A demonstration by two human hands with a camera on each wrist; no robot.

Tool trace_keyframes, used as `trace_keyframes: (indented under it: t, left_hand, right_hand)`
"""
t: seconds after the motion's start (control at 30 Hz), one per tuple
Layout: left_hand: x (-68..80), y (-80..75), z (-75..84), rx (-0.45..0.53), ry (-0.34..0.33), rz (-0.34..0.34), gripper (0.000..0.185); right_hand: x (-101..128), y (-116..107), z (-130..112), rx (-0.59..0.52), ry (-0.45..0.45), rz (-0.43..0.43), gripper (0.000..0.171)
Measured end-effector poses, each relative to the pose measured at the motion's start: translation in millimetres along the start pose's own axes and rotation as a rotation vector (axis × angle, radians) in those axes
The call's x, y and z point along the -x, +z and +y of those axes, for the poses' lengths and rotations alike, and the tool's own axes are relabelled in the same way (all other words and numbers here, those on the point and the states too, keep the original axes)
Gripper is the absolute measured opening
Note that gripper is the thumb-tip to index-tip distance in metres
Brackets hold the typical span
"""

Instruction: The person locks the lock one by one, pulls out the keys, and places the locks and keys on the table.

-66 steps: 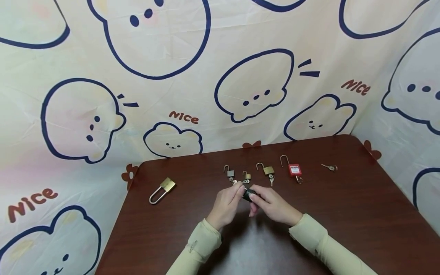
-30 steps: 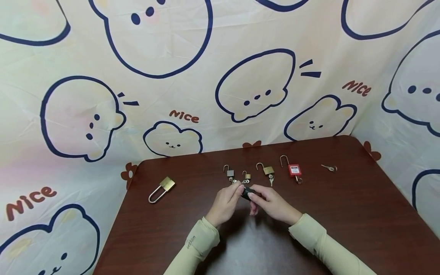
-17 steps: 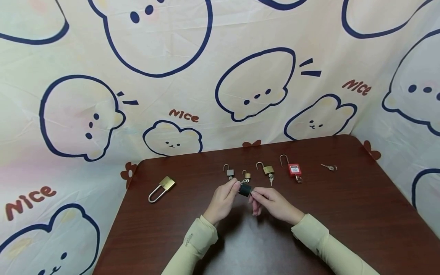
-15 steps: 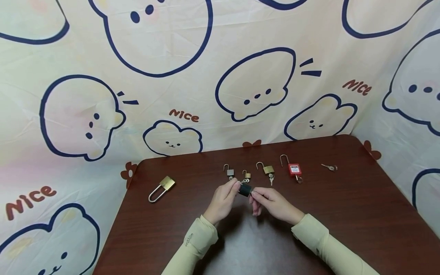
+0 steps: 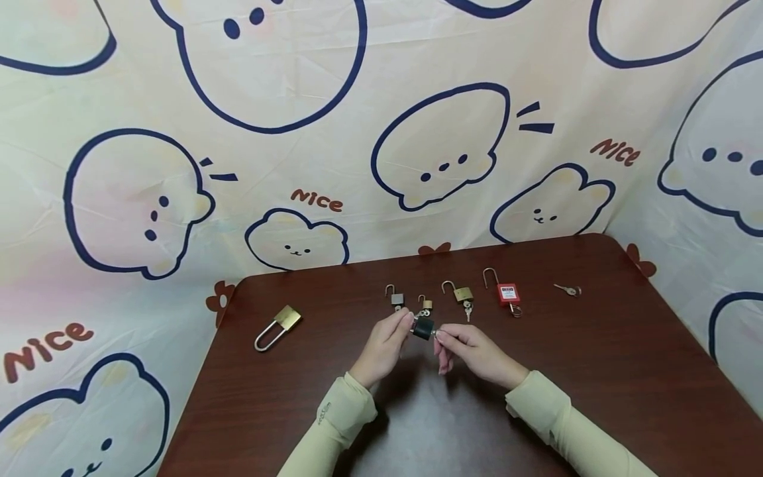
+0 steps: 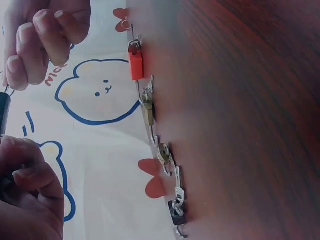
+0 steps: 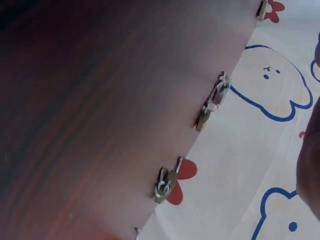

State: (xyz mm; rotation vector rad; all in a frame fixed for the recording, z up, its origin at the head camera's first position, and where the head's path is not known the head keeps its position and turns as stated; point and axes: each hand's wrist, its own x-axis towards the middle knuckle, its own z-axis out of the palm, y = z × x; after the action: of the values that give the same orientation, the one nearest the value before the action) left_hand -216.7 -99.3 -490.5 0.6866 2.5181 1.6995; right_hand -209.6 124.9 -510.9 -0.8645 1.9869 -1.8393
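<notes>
Above the table's middle, my left hand (image 5: pixel 380 346) grips a black padlock (image 5: pixel 423 328) by its left end, where the fingers hide most of the shackle. My right hand (image 5: pixel 479 354) pinches a small metal piece that looks like a key (image 5: pixel 436 333) at the padlock's right end. In the left wrist view the dark padlock body (image 6: pixel 4 112) lies at the left edge between both hands. Only a blurred part of the hand (image 7: pixel 309 172) enters the right wrist view. Just behind the hands lie a small grey padlock (image 5: pixel 397 299) and a tiny brass padlock (image 5: pixel 427 305), both with open shackles.
Farther right lie an open brass padlock (image 5: pixel 462 294) with keys, an open red padlock (image 5: pixel 508 293) and loose keys (image 5: pixel 569 290). A long-shackle brass padlock (image 5: pixel 289 318), apparently closed, is at left. Patterned cloth (image 5: pixel 286 165) hangs behind the dark wooden table (image 5: pixel 626 371).
My right fingers have slid off the black padlock's body to its right end, now pinching the key there. A small gap shows between fingertips and body. The left hand has barely moved.
</notes>
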Motion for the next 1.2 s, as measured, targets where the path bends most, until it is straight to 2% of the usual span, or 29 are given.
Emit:
trace_keyframes:
  t: [0.23, 0.53, 0.77, 0.87, 0.93, 1.03, 1.13, 1.2]
  left_hand:
    - [0.2, 2.1, 0.2, 0.018, -0.027, 0.006, 0.044]
    - [-0.3, 1.0, -0.3, 0.029, -0.064, 0.024, 0.041]
    - [1.8, 2.0, -2.2, 0.051, -0.086, 0.011, 0.043]
    - [1.7, 1.4, -4.6, 0.056, -0.098, 0.004, 0.042]
    - [0.9, -1.0, -7.3, 0.061, -0.120, 0.022, 0.041]
    - [-0.4, -8.6, -11.4, 0.064, -0.143, 0.083, 0.039]
    - [-1.2, -19.2, -14.7, 0.044, -0.148, 0.146, 0.040]
    - [-0.7, -25.7, -16.2, 0.031, -0.150, 0.159, 0.040]
  right_hand:
    - [0.4, -3.0, 3.5, -0.101, 0.069, -0.008, 0.034]
    - [-0.3, -4.7, 2.8, -0.079, 0.067, -0.007, 0.034]
    - [-0.4, -5.9, 5.3, -0.156, 0.130, -0.026, 0.039]
    - [-0.6, -6.4, 5.8, -0.119, 0.122, -0.029, 0.038]
    - [-0.1, -8.2, 5.9, -0.102, 0.106, -0.033, 0.038]
    - [3.3, -15.0, 6.0, -0.117, 0.104, -0.025, 0.037]
    - [7.9, -24.4, 5.2, -0.128, 0.109, -0.003, 0.036]
    - [9.7, -29.9, 4.6, -0.102, 0.109, 0.011, 0.036]
